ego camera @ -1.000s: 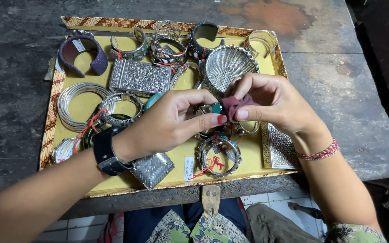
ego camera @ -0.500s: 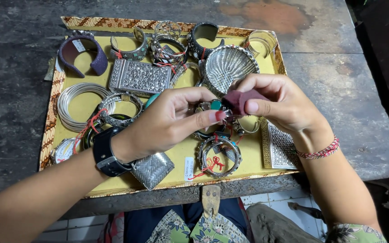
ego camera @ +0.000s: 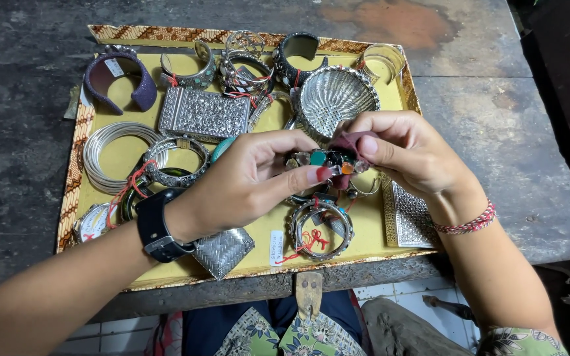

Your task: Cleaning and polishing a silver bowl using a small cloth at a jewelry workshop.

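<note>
A person looks down at both hands, which meet above the middle of a flat yellow display tray with a patterned brown woven border (ego camera: 74, 165). The tray lies on a dark, worn wooden table (ego camera: 509, 118).

Between the hands is a silver bracelet set with coloured stones, among them a teal one and an orange one (ego camera: 324, 159). The left hand (ego camera: 252, 181) comes in from the left and pinches the bracelet's left end between thumb and fingers; its nails are painted red, and a black smartwatch (ego camera: 156, 227) sits on that wrist. The right hand (ego camera: 407, 155) comes in from the right, fingers curled closed, pressing a small dark maroon cloth (ego camera: 351, 140) against the bracelet's right end. A red and white braided thread band (ego camera: 470, 224) circles that wrist. The bracelet is held up off the tray, just in front of the fingertips of both hands.

Around them the tray is crowded with silver pieces. At the far left lies a wide purple cuff bracelet (ego camera: 117, 79). Near it, further right, sits a rectangular embossed silver box (ego camera: 202, 113). Just beyond the hands rests a silver shell-shaped dish (ego camera: 334, 95). On the left lies a stack of thin silver bangles (ego camera: 110, 155). Under the left wrist lies a woven silver pouch (ego camera: 222, 250). Below the hands sits an ornate silver bangle tied with red string (ego camera: 321, 227).
</note>
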